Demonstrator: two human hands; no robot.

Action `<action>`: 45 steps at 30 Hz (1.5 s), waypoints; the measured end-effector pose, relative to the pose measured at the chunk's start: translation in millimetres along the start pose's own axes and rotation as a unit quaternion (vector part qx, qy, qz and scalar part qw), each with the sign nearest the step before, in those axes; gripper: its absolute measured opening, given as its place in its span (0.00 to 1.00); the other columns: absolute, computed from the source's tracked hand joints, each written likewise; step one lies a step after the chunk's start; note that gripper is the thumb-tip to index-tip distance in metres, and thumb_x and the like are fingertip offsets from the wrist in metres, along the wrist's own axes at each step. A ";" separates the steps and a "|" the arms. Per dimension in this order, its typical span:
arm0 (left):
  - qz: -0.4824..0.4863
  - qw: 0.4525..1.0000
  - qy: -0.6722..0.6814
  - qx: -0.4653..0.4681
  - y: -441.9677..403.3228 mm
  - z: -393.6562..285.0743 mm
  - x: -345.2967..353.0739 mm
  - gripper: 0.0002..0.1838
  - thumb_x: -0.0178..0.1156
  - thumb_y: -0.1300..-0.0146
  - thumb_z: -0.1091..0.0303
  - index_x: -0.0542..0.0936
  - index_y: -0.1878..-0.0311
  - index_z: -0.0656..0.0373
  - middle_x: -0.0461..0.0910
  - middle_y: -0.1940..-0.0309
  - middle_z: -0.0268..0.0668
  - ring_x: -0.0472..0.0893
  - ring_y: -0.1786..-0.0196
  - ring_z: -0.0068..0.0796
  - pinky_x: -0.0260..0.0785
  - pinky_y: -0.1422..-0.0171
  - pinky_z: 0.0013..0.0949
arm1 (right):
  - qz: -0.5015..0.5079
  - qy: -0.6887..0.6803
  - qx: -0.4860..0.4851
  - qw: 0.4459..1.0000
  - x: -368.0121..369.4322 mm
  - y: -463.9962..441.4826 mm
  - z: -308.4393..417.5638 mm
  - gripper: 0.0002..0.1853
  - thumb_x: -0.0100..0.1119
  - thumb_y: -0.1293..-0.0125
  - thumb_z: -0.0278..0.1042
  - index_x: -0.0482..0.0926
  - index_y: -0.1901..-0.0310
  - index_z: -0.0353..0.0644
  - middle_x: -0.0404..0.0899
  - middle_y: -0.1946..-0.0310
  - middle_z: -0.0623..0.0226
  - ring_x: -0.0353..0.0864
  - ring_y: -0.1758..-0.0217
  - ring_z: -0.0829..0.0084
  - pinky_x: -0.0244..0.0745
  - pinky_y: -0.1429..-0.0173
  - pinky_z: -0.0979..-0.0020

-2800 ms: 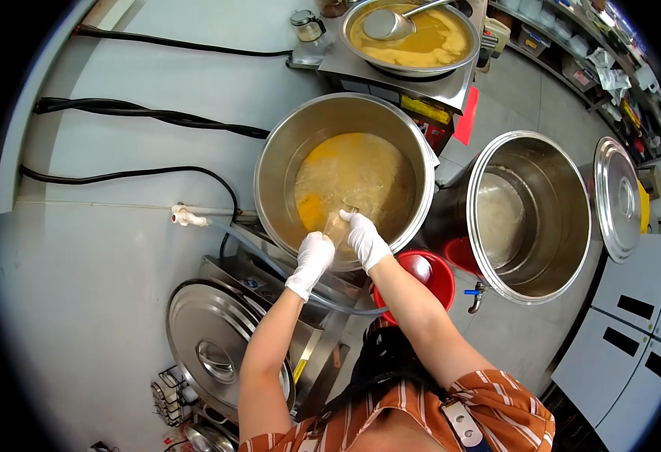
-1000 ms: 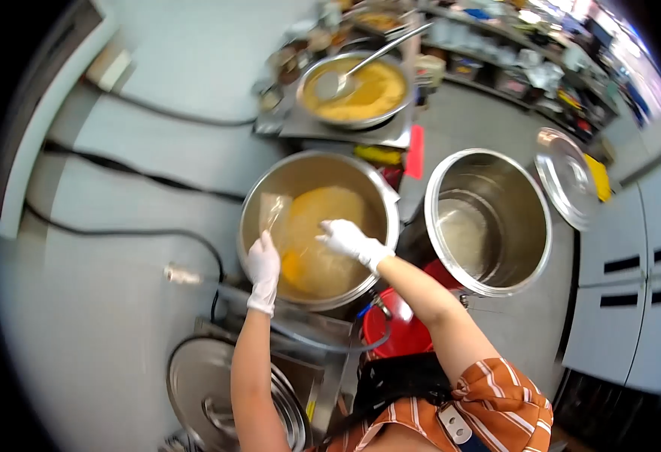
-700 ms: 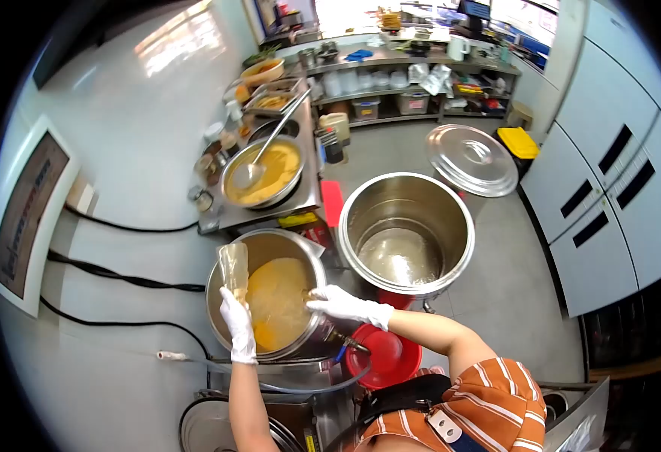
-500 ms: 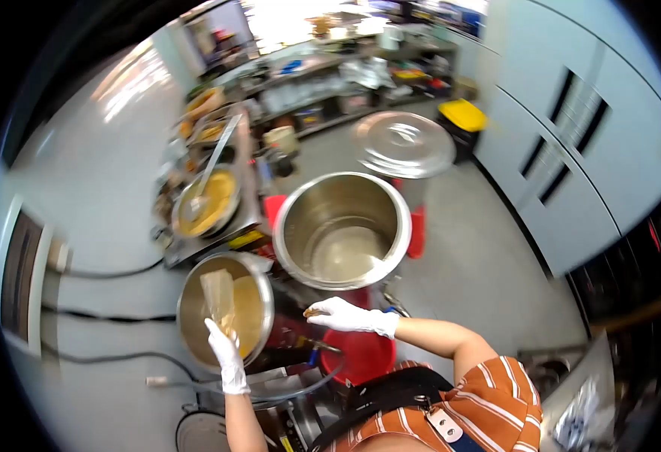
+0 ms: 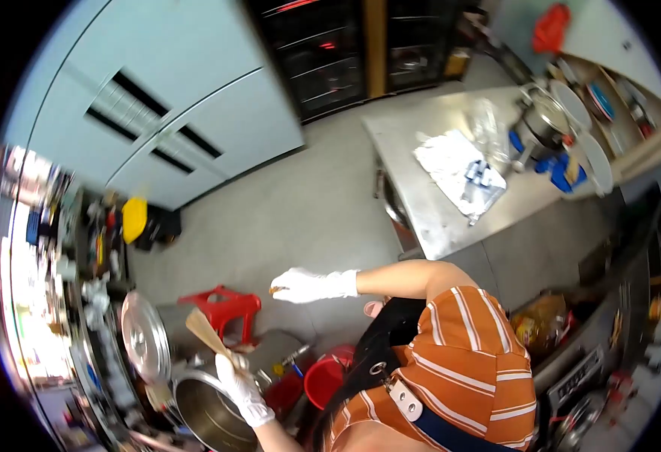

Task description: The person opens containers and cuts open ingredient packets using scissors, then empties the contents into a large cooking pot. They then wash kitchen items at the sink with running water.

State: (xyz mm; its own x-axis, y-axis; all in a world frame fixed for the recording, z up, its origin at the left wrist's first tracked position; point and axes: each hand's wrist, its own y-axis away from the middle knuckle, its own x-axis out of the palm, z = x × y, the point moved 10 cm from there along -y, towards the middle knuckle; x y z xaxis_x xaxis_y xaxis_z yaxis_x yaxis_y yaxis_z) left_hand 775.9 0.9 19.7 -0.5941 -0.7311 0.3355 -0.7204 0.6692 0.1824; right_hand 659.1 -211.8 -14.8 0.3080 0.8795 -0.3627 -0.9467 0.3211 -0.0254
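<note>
My left hand (image 5: 242, 388), in a white glove, is closed round a clear, brownish plastic bag (image 5: 205, 331) that sticks up from the fingers. Below and left of it stands the large steel pot (image 5: 214, 410), its rim partly behind my wrist. My right hand (image 5: 304, 286), also gloved in white, is held out over the grey floor with its fingers pressed together. A small brown bit (image 5: 276, 290) shows at its fingertips, too small to name. The two hands are apart.
A red stool (image 5: 229, 305) and red bucket (image 5: 323, 380) stand near my hands. A steel table (image 5: 451, 230) with white plastic bags is at the upper right. Pale cabinets (image 5: 217, 113) line the upper left, with a yellow-lidded bin (image 5: 135, 220) beside them.
The view has swung right, away from the pot of yellowish liquid towards the cabinets and steel table. My hands have left that pot; the left carries the bag, the right has a brown bit.
</note>
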 end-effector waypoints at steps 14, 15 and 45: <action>0.471 0.836 -0.271 0.074 -161.2 235.5 510.5 0.12 0.61 0.41 0.64 0.80 0.64 0.64 0.77 0.53 0.40 0.73 0.49 0.27 0.62 0.43 0.28 | -0.694 0.071 0.265 0.665 -307.0 344.7 -168.3 0.12 0.49 0.38 0.26 0.74 0.54 0.33 0.80 0.65 0.57 0.80 0.62 0.67 0.73 0.56 0.70; 0.497 0.816 -0.286 0.075 -161.4 249.1 538.6 0.11 0.62 0.42 0.63 0.81 0.66 0.64 0.76 0.52 0.43 0.72 0.46 0.31 0.61 0.41 0.30 | -0.696 0.062 0.326 0.637 -307.9 348.7 -179.6 0.11 0.49 0.38 0.27 0.74 0.55 0.33 0.80 0.66 0.55 0.80 0.63 0.64 0.73 0.57 0.68; 0.654 0.615 -0.420 -0.130 -119.2 449.1 670.4 0.42 0.68 0.54 0.47 0.69 0.44 0.73 0.78 0.53 0.51 0.77 0.48 0.42 0.66 0.43 0.32 | -0.864 -0.236 0.213 0.391 -325.5 330.4 -278.3 0.11 0.52 0.46 0.17 0.71 0.59 0.33 0.76 0.67 0.69 0.75 0.67 0.80 0.71 0.62 0.81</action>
State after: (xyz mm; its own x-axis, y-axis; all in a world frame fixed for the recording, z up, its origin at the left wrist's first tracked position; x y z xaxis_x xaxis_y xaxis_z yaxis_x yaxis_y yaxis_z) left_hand 302.8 -628.8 -192.2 -0.6581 0.7189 -0.2237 0.5883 0.6764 0.4431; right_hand 219.8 -489.7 -164.3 0.5312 -0.8445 0.0681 0.7831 0.5200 0.3411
